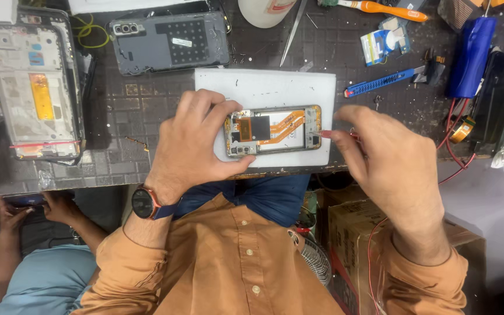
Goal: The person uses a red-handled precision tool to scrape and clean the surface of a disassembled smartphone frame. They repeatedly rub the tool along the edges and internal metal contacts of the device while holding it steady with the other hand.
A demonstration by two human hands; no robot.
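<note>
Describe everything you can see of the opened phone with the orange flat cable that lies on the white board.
The opened phone with the orange flat cable lies flat and lengthwise, back cover removed, on the white rectangular board at the edge of the dark tiled bench. Its metallic frame surrounds a black square part, a pale area and the branching orange cable; camera lenses sit at its left end. The left hand grips that end from above and below. The right hand holds a thin red-tipped tool against the right end.

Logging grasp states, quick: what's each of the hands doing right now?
Left hand: closed around the opened phone, steadying it on the white pad.
Right hand: pinching a thin red-handled tool against the phone's end.
</note>
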